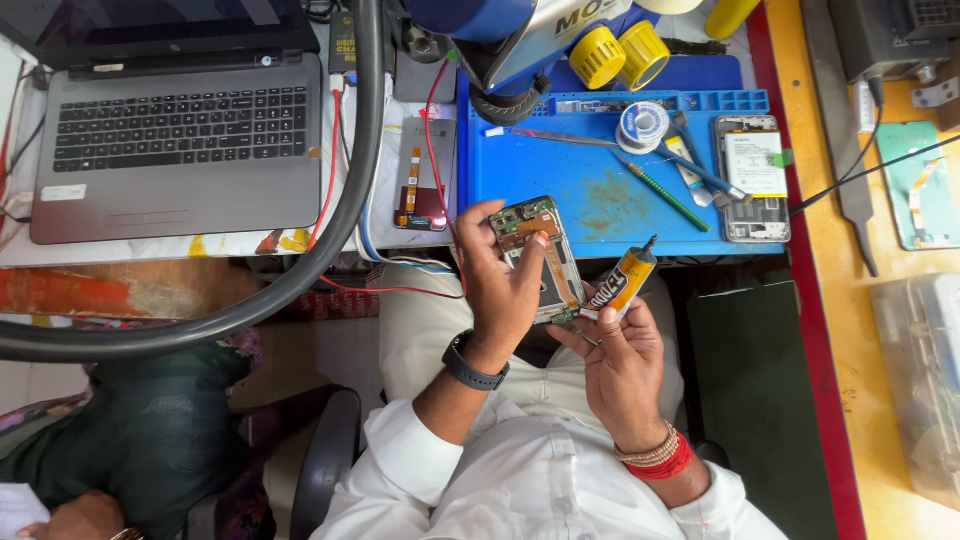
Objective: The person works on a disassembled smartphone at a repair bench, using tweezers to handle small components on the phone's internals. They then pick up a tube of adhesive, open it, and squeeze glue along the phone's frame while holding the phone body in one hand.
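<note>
My left hand (505, 290) holds the phone (540, 258), back cover off and board exposed, just in front of the mat (600, 195); fingers wrap its left edge and the thumb presses across the upper part of the frame. My right hand (620, 365) is closed on the glue tube (622, 282), nozzle pointing up and away, its tip just to the right of the phone and not touching it. I judge the step in hand to be adhesive application to the open frame, at the positioning stage: no bead is visible on the phone from here. The next move calls for turning the nozzle toward the frame edge, keeping the phone level and steady in the left hand, and a light squeeze so that glue stays clear of the board. On the mat lie a solder spool (642, 125), a green tool (660, 192) and a second phone (752, 178), also open. A laptop (180, 140) sits well to the left of the mat, beyond a thick black hose (340, 225).
</note>
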